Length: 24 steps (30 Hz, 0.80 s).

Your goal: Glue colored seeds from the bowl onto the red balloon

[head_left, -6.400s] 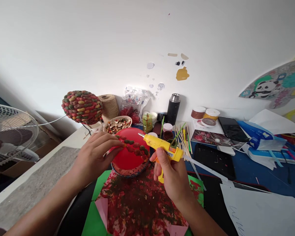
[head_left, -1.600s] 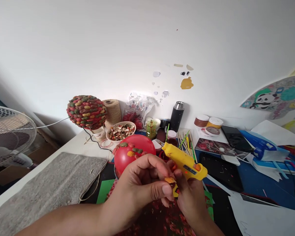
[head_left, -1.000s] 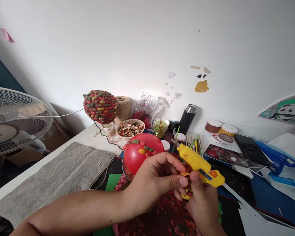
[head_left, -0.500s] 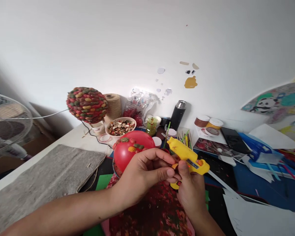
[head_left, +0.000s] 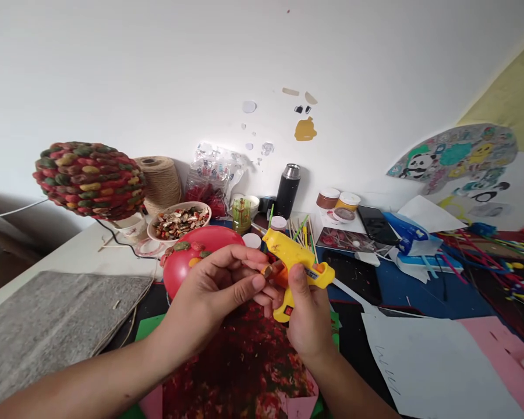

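My left hand [head_left: 227, 285] pinches a small orange-brown painted pistachio shell [head_left: 266, 272] between thumb and fingertips. My right hand [head_left: 308, 311] is wrapped round a yellow hot glue gun [head_left: 290, 250], whose nozzle points up and left. A long white glue stick [head_left: 351, 293] sticks out of the gun's back end. Just behind my left hand sits a red balloon [head_left: 179, 270], with several red, green and orange shells stuck on its top. Under both hands lies a paint-stained dark red sheet [head_left: 240, 361].
At the left stands a ball covered in coloured shells [head_left: 89, 180], near a twine spool [head_left: 157, 183] and a bowl of shells [head_left: 155, 233]. A black flask [head_left: 288, 192], paint jars [head_left: 347, 201] and a phone [head_left: 378, 226] line the wall. Grey felt [head_left: 65, 331] lies left, papers [head_left: 428, 361] right.
My view has turned to the right, so things appear further left. The glue gun has drawn slightly back from the shell, and its handle and red switch now show.
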{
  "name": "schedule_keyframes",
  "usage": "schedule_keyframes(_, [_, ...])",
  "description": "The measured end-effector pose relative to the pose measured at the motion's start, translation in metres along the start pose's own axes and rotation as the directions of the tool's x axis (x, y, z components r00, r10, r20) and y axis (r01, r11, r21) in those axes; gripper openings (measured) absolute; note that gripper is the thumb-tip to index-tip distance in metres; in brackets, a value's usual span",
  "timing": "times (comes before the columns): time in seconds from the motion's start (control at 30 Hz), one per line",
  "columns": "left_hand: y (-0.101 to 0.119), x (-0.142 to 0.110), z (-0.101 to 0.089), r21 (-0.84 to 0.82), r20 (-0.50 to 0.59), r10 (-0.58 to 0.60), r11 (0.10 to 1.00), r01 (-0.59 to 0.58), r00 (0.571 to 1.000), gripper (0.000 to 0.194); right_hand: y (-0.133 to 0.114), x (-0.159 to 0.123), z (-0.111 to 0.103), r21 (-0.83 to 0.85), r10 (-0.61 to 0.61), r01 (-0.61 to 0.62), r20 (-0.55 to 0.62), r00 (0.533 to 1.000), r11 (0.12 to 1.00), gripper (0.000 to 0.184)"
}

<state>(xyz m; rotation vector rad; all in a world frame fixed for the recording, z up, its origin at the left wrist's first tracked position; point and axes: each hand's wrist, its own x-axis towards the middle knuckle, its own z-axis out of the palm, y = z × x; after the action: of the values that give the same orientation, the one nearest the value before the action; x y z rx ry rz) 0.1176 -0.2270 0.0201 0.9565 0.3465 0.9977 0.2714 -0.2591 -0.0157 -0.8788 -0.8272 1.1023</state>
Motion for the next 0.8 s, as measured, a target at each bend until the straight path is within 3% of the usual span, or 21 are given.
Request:
schedule_keyframes(0.2, [0.009, 0.004, 0.005, 0.007, -0.021, 0.038, 0.999, -0.038, 0.999, 0.016, 0.001, 0.0, 0.001, -0.065, -0.028, 0.028, -0.004, 1.0, 0.998, 0.073])
schedule_keyframes(0.4, [0.012, 0.007, 0.001, 0.034, -0.059, 0.07, 0.997, -0.068, 0.996, 0.021, 0.01, 0.003, 0.0, 0.006, -0.004, 0.004, 0.02, 1.0, 1.0, 0.07])
schedule_keyframes(0.57, [0.015, 0.01, 0.0, 0.047, -0.109, 0.084, 0.996, -0.079, 0.991, 0.026, 0.013, 0.004, -0.002, 0.005, -0.016, 0.015, 0.042, 0.999, 1.0, 0.079])
schedule_keyframes(0.8, [0.022, 0.003, 0.006, 0.023, -0.04, 0.114, 0.993, -0.113, 0.993, 0.024, 0.017, 0.008, -0.007, -0.009, -0.025, 0.024, -0.045, 0.999, 1.0, 0.066])
